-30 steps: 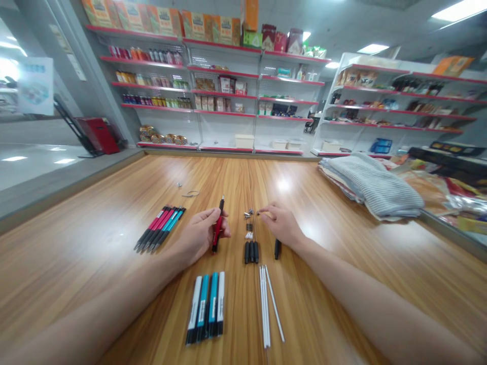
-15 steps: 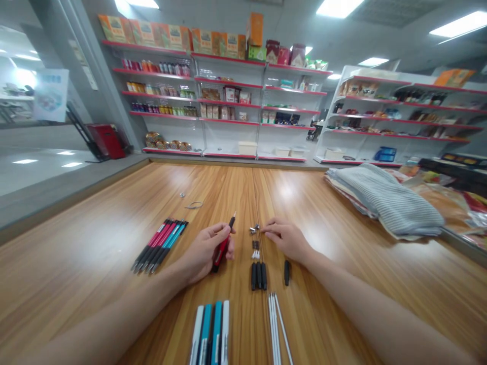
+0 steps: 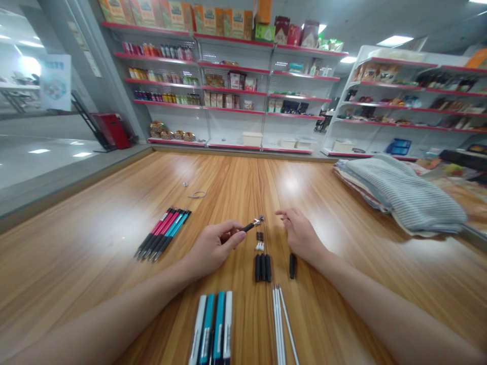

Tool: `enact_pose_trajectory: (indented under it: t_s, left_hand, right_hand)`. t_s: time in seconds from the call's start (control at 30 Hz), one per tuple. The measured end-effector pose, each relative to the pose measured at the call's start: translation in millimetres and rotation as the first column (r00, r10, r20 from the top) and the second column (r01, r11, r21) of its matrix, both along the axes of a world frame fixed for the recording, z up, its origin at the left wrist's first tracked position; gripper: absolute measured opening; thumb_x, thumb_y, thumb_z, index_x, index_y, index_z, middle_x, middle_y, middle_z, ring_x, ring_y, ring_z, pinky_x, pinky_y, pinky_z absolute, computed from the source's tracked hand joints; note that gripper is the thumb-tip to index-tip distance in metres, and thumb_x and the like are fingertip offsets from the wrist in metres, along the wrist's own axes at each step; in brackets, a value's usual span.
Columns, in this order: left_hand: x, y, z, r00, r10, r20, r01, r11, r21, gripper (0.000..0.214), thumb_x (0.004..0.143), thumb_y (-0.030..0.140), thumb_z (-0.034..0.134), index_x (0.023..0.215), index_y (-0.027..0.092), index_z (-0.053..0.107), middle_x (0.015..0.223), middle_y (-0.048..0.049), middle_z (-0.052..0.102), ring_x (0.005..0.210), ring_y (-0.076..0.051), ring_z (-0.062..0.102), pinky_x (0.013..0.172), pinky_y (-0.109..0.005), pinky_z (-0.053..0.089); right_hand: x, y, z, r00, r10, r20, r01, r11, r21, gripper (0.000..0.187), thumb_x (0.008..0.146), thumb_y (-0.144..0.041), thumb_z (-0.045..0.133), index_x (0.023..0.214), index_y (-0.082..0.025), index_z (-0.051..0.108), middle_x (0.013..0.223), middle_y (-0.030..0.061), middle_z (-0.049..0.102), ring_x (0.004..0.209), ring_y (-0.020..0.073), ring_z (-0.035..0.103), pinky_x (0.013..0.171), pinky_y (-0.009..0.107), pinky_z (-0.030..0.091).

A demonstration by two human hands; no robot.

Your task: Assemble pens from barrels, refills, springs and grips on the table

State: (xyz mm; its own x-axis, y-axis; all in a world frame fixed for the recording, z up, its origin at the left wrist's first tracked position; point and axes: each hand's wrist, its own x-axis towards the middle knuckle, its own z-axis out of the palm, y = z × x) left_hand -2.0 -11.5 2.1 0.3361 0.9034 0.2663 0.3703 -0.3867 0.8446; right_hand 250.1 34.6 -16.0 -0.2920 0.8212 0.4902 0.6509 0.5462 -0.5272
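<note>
My left hand [image 3: 215,248] is closed around a pen, its black grip [image 3: 248,227] sticking out to the right. The pen's front end meets the small silver metal pieces [image 3: 261,218], overlapping them in view. The pen's rear part is hidden by the hand. My right hand [image 3: 302,234] hovers right of those pieces, fingers extended loosely, with nothing visible in them. Below the metal pieces lie small dark parts [image 3: 259,236], small white parts [image 3: 259,246] and three black grip sleeves [image 3: 263,267]. A single black sleeve [image 3: 292,266] lies below my right hand.
Several red and blue pens [image 3: 163,234] lie at left. Blue and white pen barrels [image 3: 211,329] and thin white refills [image 3: 279,324] lie in front. A thin loop [image 3: 198,194] and a small piece [image 3: 185,184] lie farther back. Folded cloths [image 3: 403,192] are at right.
My left hand has moved right, bringing the pen's front end to the metal pieces; the pen is now tilted lower. My right hand has drawn away from them to the right. The view has shifted slightly.
</note>
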Motion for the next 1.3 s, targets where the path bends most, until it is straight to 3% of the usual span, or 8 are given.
enact_pose_trajectory:
  t_s: [0.13,0.23,0.47,0.63,1.03,1.3]
  left_hand:
    - [0.0,-0.6,1.4,0.999,-0.031,-0.034,0.031,0.999,0.012,0.026,0.09,0.038,0.05,0.09,0.014,0.061,0.065,0.0038,0.047,0.057,-0.007,0.042,0.053,-0.019,0.032]
    - [0.1,-0.7,1.6,0.998,-0.028,-0.053,0.029,0.999,0.031,0.027,0.09,0.038,0.05,0.091,0.015,0.062,0.065,0.0036,0.048,0.056,-0.007,0.042,0.051,-0.019,0.032]
    - [-1.1,-2.2,3.1,0.984,-0.064,-0.165,0.086,0.988,0.132,0.029,0.091,0.039,0.049,0.092,0.015,0.066,0.069,0.0001,0.059,0.06,-0.009,0.049,0.056,-0.02,0.036]
    - [-0.4,-3.6,5.9,0.963,-0.122,-0.239,0.169,0.967,0.189,0.025,0.091,0.034,0.049,0.092,0.016,0.066,0.076,-0.0015,0.063,0.068,-0.011,0.054,0.065,-0.022,0.04]
    - [0.3,-4.0,3.0,0.95,-0.145,-0.276,0.219,0.94,0.261,0.025,0.092,0.034,0.049,0.098,0.018,0.067,0.084,-0.0041,0.067,0.075,-0.013,0.059,0.071,-0.024,0.042]
    - [0.1,-5.0,2.9,0.956,-0.141,-0.255,0.208,0.943,0.258,0.023,0.092,0.031,0.049,0.099,0.018,0.067,0.083,-0.0031,0.067,0.074,-0.012,0.058,0.07,-0.022,0.041]
  right_hand:
    - [-4.5,-9.5,8.9,0.998,0.01,-0.061,-0.005,0.997,0.077,0.026,0.094,-0.015,0.037,0.099,-0.018,0.062,0.09,0.0069,0.054,0.085,0.0175,0.055,0.078,0.032,0.046]
    - [-9.8,-17.4,14.1,0.989,0.086,-0.119,-0.069,0.988,0.14,0.021,0.094,-0.017,0.04,0.098,-0.018,0.06,0.092,0.0072,0.056,0.085,0.017,0.055,0.076,0.031,0.047]
    - [-20.6,-40.2,15.7,0.955,0.206,-0.212,-0.148,0.954,0.262,0.003,0.087,-0.02,0.06,0.09,-0.021,0.06,0.087,0.0049,0.062,0.071,0.0138,0.057,0.062,0.028,0.049]
    - [-23.8,-47.0,16.5,0.937,0.264,-0.227,-0.205,0.945,0.256,0.007,0.083,-0.018,0.066,0.087,-0.021,0.061,0.083,0.0036,0.064,0.066,0.012,0.057,0.056,0.025,0.048]
    - [-24.6,-42.4,14.3,0.935,0.336,-0.113,-0.308,0.929,0.206,0.007,0.083,-0.025,0.066,0.087,-0.02,0.062,0.078,0.0036,0.063,0.065,0.0127,0.055,0.059,0.026,0.046]
    - [-23.2,-45.1,13.8,0.913,0.399,-0.08,-0.377,0.903,0.205,0.02,0.085,-0.013,0.06,0.103,-0.021,0.062,0.089,0.0055,0.066,0.077,0.0147,0.061,0.067,0.028,0.051]
